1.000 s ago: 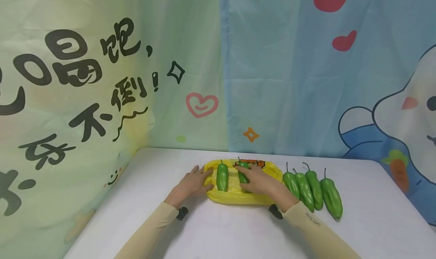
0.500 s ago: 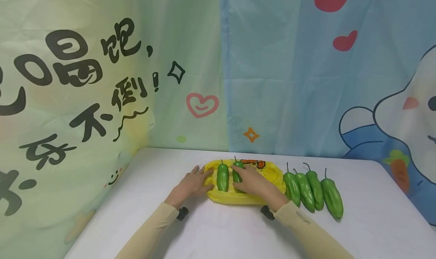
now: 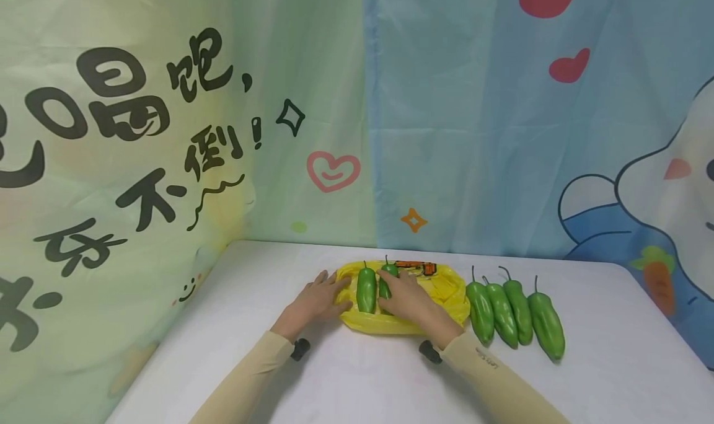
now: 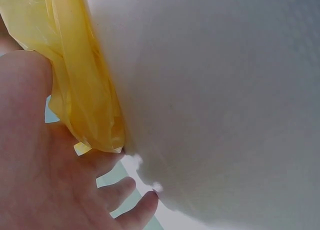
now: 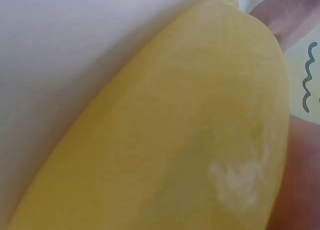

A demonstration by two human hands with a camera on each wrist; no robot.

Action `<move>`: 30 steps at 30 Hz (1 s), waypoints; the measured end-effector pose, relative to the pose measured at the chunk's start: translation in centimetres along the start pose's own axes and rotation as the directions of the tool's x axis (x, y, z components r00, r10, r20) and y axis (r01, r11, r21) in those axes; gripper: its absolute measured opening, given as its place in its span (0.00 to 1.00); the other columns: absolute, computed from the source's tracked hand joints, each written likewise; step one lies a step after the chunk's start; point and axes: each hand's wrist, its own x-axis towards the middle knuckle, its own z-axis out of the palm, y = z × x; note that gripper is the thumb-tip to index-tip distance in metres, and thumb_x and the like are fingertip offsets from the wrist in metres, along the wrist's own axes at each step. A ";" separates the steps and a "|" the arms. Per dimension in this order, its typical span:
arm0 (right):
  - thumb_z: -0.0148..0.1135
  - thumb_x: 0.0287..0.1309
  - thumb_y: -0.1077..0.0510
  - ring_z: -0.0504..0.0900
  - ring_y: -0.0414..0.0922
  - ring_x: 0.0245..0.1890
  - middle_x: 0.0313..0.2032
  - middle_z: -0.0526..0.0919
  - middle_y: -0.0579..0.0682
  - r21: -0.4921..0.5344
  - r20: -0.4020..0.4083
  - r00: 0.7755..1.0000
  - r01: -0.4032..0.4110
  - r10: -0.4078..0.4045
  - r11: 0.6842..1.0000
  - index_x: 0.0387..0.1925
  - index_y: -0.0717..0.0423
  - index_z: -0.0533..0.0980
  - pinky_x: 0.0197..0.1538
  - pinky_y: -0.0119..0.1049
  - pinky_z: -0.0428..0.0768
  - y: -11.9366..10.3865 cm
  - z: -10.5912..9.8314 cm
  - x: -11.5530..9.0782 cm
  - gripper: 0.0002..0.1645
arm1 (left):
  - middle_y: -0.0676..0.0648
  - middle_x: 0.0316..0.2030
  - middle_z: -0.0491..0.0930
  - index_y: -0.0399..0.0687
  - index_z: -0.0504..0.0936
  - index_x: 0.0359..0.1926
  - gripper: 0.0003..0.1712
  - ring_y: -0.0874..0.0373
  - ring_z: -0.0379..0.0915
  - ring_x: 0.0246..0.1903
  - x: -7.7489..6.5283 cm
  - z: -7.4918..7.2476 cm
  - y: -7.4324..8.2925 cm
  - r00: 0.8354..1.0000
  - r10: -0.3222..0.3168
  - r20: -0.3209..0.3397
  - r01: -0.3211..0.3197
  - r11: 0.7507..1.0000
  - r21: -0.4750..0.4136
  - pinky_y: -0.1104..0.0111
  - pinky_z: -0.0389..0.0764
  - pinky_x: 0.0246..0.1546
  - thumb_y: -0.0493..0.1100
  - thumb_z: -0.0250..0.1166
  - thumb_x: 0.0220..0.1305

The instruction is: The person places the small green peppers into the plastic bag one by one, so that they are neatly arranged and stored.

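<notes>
A yellow plastic bag (image 3: 446, 297) lies spread on the table with a rolled rim. Two green chili peppers lie in it side by side, stems pointing away. My left hand (image 3: 313, 298) holds the bag's left edge; in the left wrist view the yellow plastic (image 4: 82, 85) passes between thumb and index finger. The left green pepper (image 3: 366, 291) lies untouched. My right hand (image 3: 411, 297) grips the other green pepper (image 3: 388, 269) from above and covers part of it. In the right wrist view the bag's yellow side (image 5: 165, 115) hides the fingertips.
Several green peppers (image 3: 515, 312) lie in a row right of the bag, stems away, the nearest one close beside the bag. The white table (image 3: 357, 380) ends at a printed cloth backdrop (image 3: 446, 132). Dark wrist cameras (image 3: 430, 352) sit under both wrists.
My right hand has moved left with its pepper, bringing it closer to the left pepper in the bag. More of the bag's right side shows. My left hand stays at the bag's left edge.
</notes>
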 end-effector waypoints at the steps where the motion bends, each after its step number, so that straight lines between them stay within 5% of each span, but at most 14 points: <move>1: 0.62 0.66 0.49 0.51 0.76 0.73 0.74 0.54 0.75 0.000 -0.004 1.000 0.001 -0.001 1.000 0.76 0.47 0.61 0.69 0.73 0.61 0.0 0.0 0.0 0.40 | 0.40 0.77 0.58 0.57 0.63 0.76 0.36 0.37 0.46 0.78 0.0 0.0 0.0 1.000 0.000 0.001 0.000 1.000 0.001 0.41 0.57 0.75 0.61 0.56 0.72; 30: 0.64 0.64 0.48 0.64 0.70 0.70 0.70 0.68 0.68 -0.027 -0.026 1.000 0.008 -0.008 1.000 0.75 0.50 0.62 0.67 0.67 0.70 -0.9 0.2 -0.3 0.41 | 0.41 0.77 0.57 0.58 0.64 0.76 0.36 0.37 0.46 0.78 0.2 0.5 -0.1 1.000 -0.004 -0.018 0.004 1.000 0.016 0.42 0.58 0.75 0.62 0.56 0.71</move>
